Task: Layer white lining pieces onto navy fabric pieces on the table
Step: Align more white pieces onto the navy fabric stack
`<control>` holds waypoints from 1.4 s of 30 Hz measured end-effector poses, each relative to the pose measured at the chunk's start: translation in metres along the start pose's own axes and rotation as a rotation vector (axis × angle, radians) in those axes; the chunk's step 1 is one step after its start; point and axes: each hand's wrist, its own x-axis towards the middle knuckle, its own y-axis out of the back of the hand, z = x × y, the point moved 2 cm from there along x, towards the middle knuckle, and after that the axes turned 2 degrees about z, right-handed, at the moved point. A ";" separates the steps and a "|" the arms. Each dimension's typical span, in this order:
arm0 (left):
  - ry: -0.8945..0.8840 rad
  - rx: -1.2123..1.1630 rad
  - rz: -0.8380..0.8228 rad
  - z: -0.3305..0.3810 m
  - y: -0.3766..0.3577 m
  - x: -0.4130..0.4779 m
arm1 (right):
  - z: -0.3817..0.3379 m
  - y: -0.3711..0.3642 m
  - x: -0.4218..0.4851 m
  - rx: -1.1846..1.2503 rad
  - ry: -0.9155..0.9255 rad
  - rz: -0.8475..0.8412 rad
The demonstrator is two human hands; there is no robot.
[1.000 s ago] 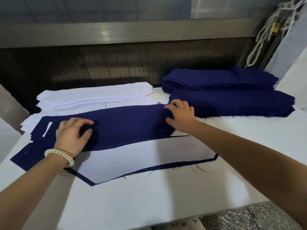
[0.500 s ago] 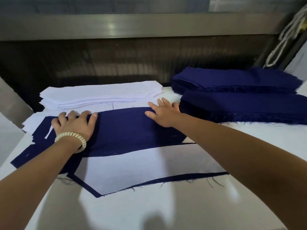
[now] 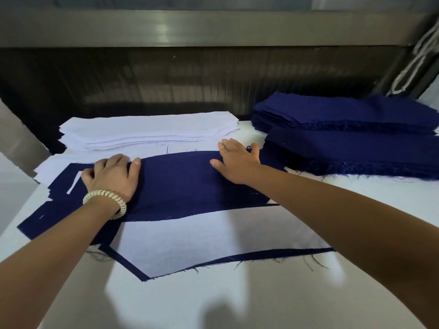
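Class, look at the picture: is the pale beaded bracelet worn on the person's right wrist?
No, the bracelet circles the wrist of the left hand, while the right hand has a bare wrist.

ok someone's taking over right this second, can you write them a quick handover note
Both hands hold nothing: left hand and right hand press on the top navy piece, one towards each end.
Nearer you, a white lining piece already lies on a lower navy piece, whose edge shows as a border.
The white lining stack is far left and the navy stacks far right.
Left to do: lining onto the top navy piece, then probably the remaining stacks.
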 end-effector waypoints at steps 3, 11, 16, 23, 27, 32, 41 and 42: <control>0.018 -0.080 0.040 -0.002 0.000 0.000 | -0.003 0.003 -0.004 0.046 0.001 0.072; 0.004 -0.258 0.243 -0.003 0.007 -0.006 | 0.001 0.022 -0.001 0.144 0.068 0.405; -0.019 -0.251 0.250 -0.008 0.008 -0.007 | 0.012 0.032 0.000 0.343 0.045 0.401; -0.068 -0.285 0.292 -0.004 0.016 -0.012 | 0.013 0.041 -0.006 0.386 0.062 0.551; -0.074 -0.349 0.385 0.001 0.027 -0.012 | 0.013 0.049 -0.005 0.548 0.027 0.657; -0.188 -0.279 0.405 0.006 0.037 -0.016 | 0.019 0.053 -0.008 0.776 -0.009 0.641; -0.300 -0.243 0.456 0.022 0.045 -0.034 | 0.042 0.050 -0.033 1.240 -0.248 0.303; -0.320 -0.234 0.450 0.022 0.045 -0.037 | 0.045 0.048 -0.040 1.193 -0.234 0.277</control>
